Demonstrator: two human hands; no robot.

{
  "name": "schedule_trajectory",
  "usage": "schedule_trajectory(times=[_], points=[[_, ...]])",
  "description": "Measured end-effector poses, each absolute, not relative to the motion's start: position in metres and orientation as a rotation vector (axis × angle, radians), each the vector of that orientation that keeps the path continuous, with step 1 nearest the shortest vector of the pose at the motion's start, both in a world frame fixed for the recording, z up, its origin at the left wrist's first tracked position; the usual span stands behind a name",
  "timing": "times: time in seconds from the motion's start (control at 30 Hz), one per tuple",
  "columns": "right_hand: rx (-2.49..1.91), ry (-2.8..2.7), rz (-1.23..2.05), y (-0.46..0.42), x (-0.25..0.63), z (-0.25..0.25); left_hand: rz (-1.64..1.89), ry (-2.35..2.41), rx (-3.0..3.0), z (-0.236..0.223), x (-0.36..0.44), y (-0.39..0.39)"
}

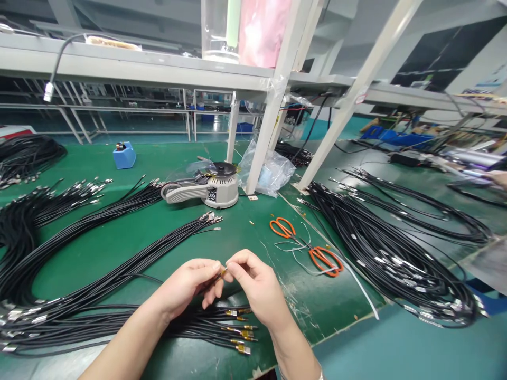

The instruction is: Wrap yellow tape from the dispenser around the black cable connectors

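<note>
Head view: left hand (194,282) and right hand (253,285) pinch a small cable end (223,272) between their fingertips, above the green desk (233,232). Cables (198,322) lie beneath; orange-handled scissors (282,227) lie to the right.

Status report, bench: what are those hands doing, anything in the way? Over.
Left hand and right hand pinching small amber piece. Black cables close below. Scissors clear, to the right.

Passage exists over the bare green tabletop (241,232) between the grey round tape dispenser (221,190) and the orange-handled scissors (325,261). Obstructions: slanted white metal posts (273,105) behind, black cable bundles (114,264) leftward, coiled black cables (380,248) rightward.
</note>
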State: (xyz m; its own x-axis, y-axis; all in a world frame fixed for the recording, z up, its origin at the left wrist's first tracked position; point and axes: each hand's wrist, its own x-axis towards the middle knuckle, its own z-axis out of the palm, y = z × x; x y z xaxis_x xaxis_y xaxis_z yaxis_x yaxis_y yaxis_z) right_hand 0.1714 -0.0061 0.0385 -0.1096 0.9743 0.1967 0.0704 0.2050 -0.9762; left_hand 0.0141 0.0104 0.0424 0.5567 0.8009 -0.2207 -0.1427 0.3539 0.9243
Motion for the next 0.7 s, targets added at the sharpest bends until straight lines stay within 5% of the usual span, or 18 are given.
schedule_trajectory(times=[0.7], points=[[-1.349,-1.418,1.177,-0.029,0.202,0.024,0.503,1.218,1.85,0.04,0.036,-0.007]])
